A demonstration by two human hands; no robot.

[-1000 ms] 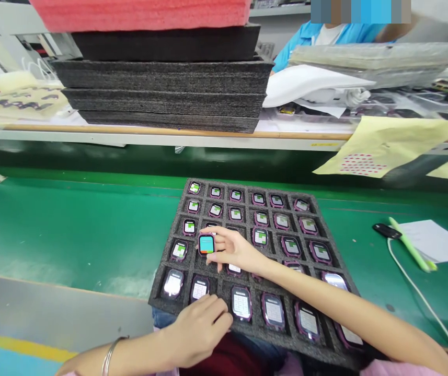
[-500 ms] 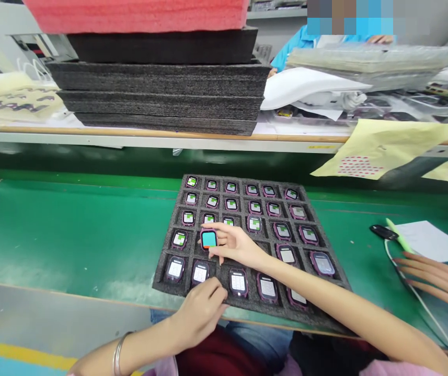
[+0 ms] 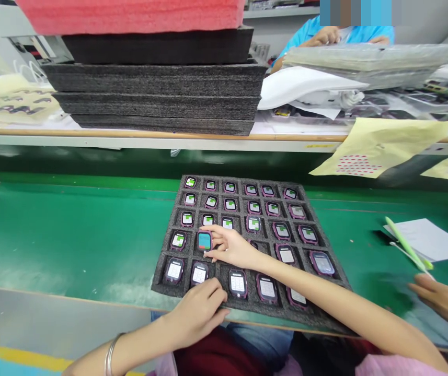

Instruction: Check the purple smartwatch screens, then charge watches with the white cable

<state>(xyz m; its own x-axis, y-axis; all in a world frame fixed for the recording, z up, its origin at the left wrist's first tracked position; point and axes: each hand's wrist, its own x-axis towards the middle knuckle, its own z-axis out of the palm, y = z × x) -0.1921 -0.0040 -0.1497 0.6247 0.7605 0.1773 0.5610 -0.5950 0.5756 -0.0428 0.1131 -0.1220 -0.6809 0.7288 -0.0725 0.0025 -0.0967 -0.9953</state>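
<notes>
My right hand [image 3: 233,248] pinches a smartwatch [image 3: 204,241] by its side edge, between thumb and fingers. The watch has a purple case and a lit teal screen with a red-orange strip at the bottom. It is over the fourth row of a black foam tray [image 3: 157,284]. My left hand [image 3: 204,308] is curled at the tray's front edge, fingers over the rim and thumb lower down. Around both hands, similar watches sit in the tray's pockets. Those farther back show green-and-white screens, the nearer ones mostly white grids. My right forearm hides part of the tray.
A blurred hand of another person [image 3: 445,303] is at the right, near a light-green pen-like stick [image 3: 406,243] and white paper [image 3: 435,237]. Stacked black foam [image 3: 157,99] stands on the shelf ahead, and yellow paper [image 3: 380,146] hangs from it. A person in blue [image 3: 302,39] is behind.
The held watch has shifted slightly left and its screen looks dimmer. At the right, the other person's spread hand has closed and moved lower. The person behind has raised a hand.
</notes>
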